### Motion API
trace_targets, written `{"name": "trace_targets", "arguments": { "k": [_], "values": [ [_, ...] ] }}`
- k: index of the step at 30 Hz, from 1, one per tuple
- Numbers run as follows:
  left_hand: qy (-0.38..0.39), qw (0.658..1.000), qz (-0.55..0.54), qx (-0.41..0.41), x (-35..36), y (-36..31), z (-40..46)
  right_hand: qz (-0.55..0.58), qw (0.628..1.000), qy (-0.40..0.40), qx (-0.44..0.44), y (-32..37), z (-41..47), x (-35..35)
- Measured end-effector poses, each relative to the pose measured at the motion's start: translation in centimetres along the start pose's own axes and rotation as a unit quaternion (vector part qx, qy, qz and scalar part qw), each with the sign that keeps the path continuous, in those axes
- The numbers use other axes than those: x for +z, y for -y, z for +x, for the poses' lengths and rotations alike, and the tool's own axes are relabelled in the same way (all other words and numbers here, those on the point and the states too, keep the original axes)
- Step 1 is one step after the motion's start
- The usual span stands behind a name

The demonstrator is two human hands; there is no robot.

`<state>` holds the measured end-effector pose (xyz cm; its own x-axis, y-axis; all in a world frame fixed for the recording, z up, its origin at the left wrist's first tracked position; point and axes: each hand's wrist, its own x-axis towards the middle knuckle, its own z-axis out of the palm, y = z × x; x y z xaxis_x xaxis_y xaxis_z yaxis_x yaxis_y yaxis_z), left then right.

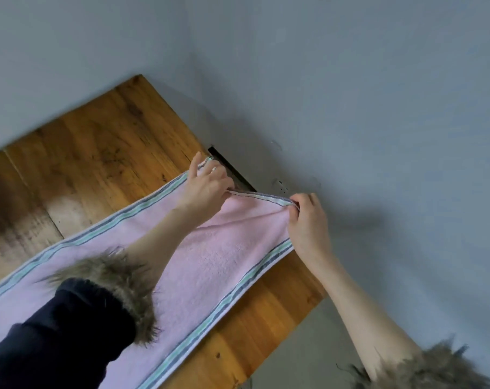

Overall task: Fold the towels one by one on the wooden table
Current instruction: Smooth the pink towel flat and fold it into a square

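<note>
Wooden tabletop (pixel 103 153) is carrying my pink towel (pixel 210 265); my left hand (pixel 207 183) and right hand (pixel 308 220) are each pinching its far edge.

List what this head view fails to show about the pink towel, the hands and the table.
- Pink towel: its near end runs off the left and bottom edges; the dark sleeve covers more.
- Left hand and right hand: both pinch the far hem, but the fingers curl under, so fingertip contact is hidden.
- Wooden table: cut off at the left edge.
- Other towels: none in frame.
</note>
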<state>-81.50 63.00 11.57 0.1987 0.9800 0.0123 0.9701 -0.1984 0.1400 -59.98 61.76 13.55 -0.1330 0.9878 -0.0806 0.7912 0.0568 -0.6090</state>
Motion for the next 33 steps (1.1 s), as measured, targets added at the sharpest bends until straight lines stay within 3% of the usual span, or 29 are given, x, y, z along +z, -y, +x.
{"name": "trace_targets", "arguments": {
  "k": [3,10,15,20,33],
  "values": [
    [0.013,0.997,0.025,-0.071,-1.9,2.1,0.2,0.000,1.000,-0.029,0.000,1.0,2.1,-1.5],
    [-0.138,0.983,0.008,-0.121,-6.4,5.4,-0.1,-0.003,0.998,-0.061,-0.002,3.3,3.4,-3.9],
    [-0.192,0.972,-0.007,-0.133,-8.4,6.8,-5.8,0.012,0.992,0.070,-0.100,7.0,-0.9,-3.2],
    [-0.207,0.961,-0.041,-0.179,-10.0,8.7,-14.9,0.020,0.960,0.229,-0.163,12.2,-6.8,-1.8],
    [-0.249,0.908,-0.069,-0.329,-12.1,12.5,-37.2,-0.004,0.873,0.409,-0.267,23.3,-22.4,7.0]
  ]
}}
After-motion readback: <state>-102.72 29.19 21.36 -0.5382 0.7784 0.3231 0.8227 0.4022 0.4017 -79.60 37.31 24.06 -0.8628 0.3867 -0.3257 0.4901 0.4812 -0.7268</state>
